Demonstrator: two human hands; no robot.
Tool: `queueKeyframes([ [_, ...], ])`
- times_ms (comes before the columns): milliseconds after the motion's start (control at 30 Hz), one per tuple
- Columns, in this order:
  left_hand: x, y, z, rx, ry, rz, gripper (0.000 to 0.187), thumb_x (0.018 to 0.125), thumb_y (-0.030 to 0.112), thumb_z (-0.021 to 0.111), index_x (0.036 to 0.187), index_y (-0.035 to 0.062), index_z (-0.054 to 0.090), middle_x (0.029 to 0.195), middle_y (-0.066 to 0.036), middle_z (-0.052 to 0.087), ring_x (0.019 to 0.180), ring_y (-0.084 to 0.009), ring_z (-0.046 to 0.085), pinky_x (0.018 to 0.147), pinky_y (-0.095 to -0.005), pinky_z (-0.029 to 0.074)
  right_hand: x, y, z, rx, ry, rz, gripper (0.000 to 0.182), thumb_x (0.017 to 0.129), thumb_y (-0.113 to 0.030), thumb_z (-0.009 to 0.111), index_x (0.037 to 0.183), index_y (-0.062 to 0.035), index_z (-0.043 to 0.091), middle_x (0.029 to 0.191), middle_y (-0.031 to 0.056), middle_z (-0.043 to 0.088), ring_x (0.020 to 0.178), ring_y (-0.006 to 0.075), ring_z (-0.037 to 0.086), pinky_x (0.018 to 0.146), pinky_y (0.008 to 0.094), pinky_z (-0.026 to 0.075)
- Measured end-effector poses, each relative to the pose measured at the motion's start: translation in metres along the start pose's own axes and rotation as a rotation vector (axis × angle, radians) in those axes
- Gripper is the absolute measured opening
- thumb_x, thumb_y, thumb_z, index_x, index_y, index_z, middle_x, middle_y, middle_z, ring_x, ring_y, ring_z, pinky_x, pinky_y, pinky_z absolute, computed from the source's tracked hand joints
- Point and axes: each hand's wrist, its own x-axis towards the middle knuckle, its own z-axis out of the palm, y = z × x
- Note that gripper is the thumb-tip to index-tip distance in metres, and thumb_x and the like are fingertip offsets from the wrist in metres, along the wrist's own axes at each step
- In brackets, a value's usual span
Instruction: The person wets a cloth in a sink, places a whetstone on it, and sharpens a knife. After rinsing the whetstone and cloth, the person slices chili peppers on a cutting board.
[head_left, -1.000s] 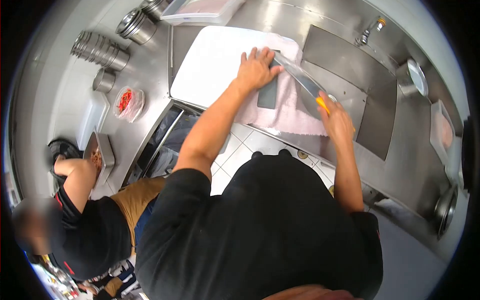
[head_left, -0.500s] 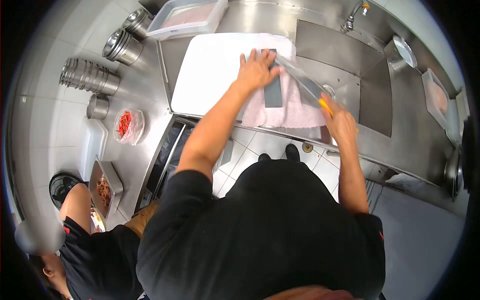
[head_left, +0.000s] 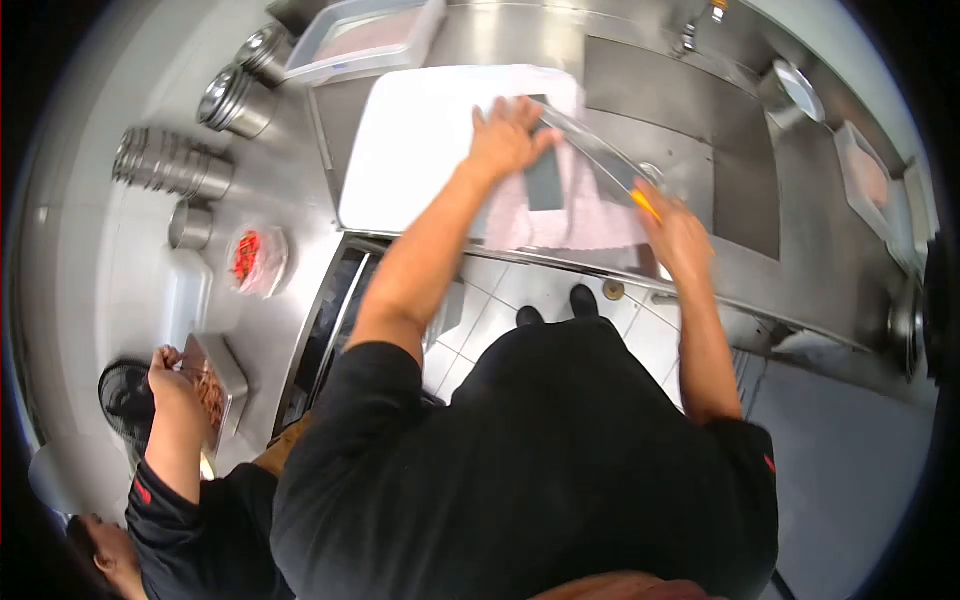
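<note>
Knife [head_left: 597, 152] lies slantwise, its blade's far end over a dark grey whetstone [head_left: 545, 187], its yellow handle [head_left: 643, 205] toward the sink [head_left: 745, 190] side. The right hand [head_left: 680, 238] is closed around that handle. The left hand [head_left: 503, 142] is opened out, palm down and fingers spread, its fingertips at the far end of the blade; blur hides exactly where they press. The stone rests on a pale pink towel [head_left: 600, 228], which covers the right part of a white cutting board [head_left: 405, 150]. On the table [head_left: 300, 215] to the left stand red chillies [head_left: 246, 255] in a clear plastic bag [head_left: 270, 268]. Farther down, a co-worker's hand [head_left: 170, 372] is at a metal tray [head_left: 232, 365] of brown food.
</note>
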Motion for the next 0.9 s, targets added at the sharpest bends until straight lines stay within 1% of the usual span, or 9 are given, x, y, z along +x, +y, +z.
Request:
queueKeyframes([
  [133,0.024,-0.020,0.002,-0.171,-0.036,0.111,0.075,0.097,0.065,0.043,0.147,0.0085,0.048,0.155,-0.019,0.042,0.146,-0.0340,0.036,0.118,-0.0509,0.027,0.012,-0.009,0.018,0.163,-0.159,0.179,0.037,0.096,-0.024,0.059,0.132,-0.0282,0.061,0.116,0.0135,0.070,0.096,0.0304,0.070,0.084,0.0441,0.054],
  [200,0.015,-0.022,0.015,-0.089,-0.037,0.074,0.071,0.099,0.060,0.045,0.147,0.0087,0.048,0.155,-0.018,0.042,0.146,-0.0337,0.037,0.118,-0.0524,0.026,-0.003,0.009,0.053,0.149,0.120,-0.135,0.035,0.097,-0.026,0.053,0.131,-0.0239,0.063,0.110,0.0140,0.072,0.095,0.0325,0.071,0.084,0.0442,0.055],
  [300,0.009,-0.009,0.004,0.309,-0.015,0.050,0.069,0.101,0.060,0.042,0.147,0.0086,0.048,0.154,-0.012,0.044,0.144,-0.0466,0.032,0.116,-0.0611,0.026,-0.010,-0.004,0.049,0.147,-0.034,0.049,0.039,0.097,-0.027,0.049,0.135,-0.0245,0.060,0.109,0.0155,0.070,0.094,0.0343,0.071,0.075,0.0481,0.056],
  [567,0.023,-0.003,-0.023,0.397,-0.078,0.123,0.071,0.103,0.060,0.033,0.142,0.0053,0.054,0.153,-0.011,0.046,0.145,-0.0447,0.032,0.116,-0.0585,0.029,-0.026,-0.016,0.024,0.140,-0.068,0.044,0.061,0.088,-0.029,0.068,0.146,-0.0224,0.051,0.112,0.0146,0.064,0.108,0.0368,0.063,0.091,0.0498,0.050],
  [667,0.022,0.003,-0.023,0.391,-0.089,0.105,0.071,0.102,0.062,0.033,0.145,0.0073,0.051,0.154,-0.010,0.045,0.144,-0.0433,0.035,0.116,-0.0575,0.030,-0.062,0.026,0.015,-0.092,0.438,-0.035,0.062,0.084,-0.033,0.074,0.142,-0.0165,0.055,0.114,0.0155,0.062,0.115,0.0364,0.057,0.099,0.0492,0.045],
  [733,0.019,0.003,-0.024,0.362,-0.092,0.084,0.072,0.102,0.063,0.033,0.146,0.0078,0.050,0.155,-0.009,0.044,0.144,-0.0427,0.035,0.116,-0.0574,0.030,-0.114,0.093,-0.028,0.004,0.452,0.134,0.053,0.084,-0.037,0.074,0.128,-0.0096,0.065,0.134,0.0178,0.056,0.132,0.0367,0.046,0.107,0.0462,0.040],
  [800,0.020,0.006,-0.022,0.359,-0.094,0.057,0.074,0.101,0.064,0.034,0.146,0.0074,0.049,0.155,-0.009,0.044,0.143,-0.0423,0.036,0.116,-0.0577,0.031,-0.186,0.137,-0.105,-0.275,0.646,0.625,0.066,0.082,-0.034,0.077,0.137,-0.0057,0.054,0.138,0.0182,0.053,0.132,0.0396,0.044,0.107,0.0465,0.040],
  [867,0.020,0.009,-0.020,0.355,-0.082,0.037,0.075,0.100,0.065,0.036,0.146,0.0068,0.049,0.155,-0.009,0.044,0.143,-0.0421,0.036,0.115,-0.0579,0.031,-0.262,0.155,-0.197,-0.457,0.513,1.061,0.080,0.080,-0.035,0.080,0.141,0.0026,0.046,0.140,0.0240,0.048,0.131,0.0458,0.042,0.109,0.0492,0.039],
  [900,0.020,0.009,-0.018,0.351,-0.070,0.031,0.075,0.100,0.065,0.037,0.146,0.0063,0.049,0.154,-0.009,0.045,0.143,-0.0422,0.037,0.115,-0.0580,0.032,-0.324,0.226,-0.194,-1.109,0.904,0.899,0.068,0.077,-0.039,0.081,0.118,0.0078,0.054,0.120,0.0261,0.056,0.109,0.0436,0.054,0.098,0.0504,0.045],
])
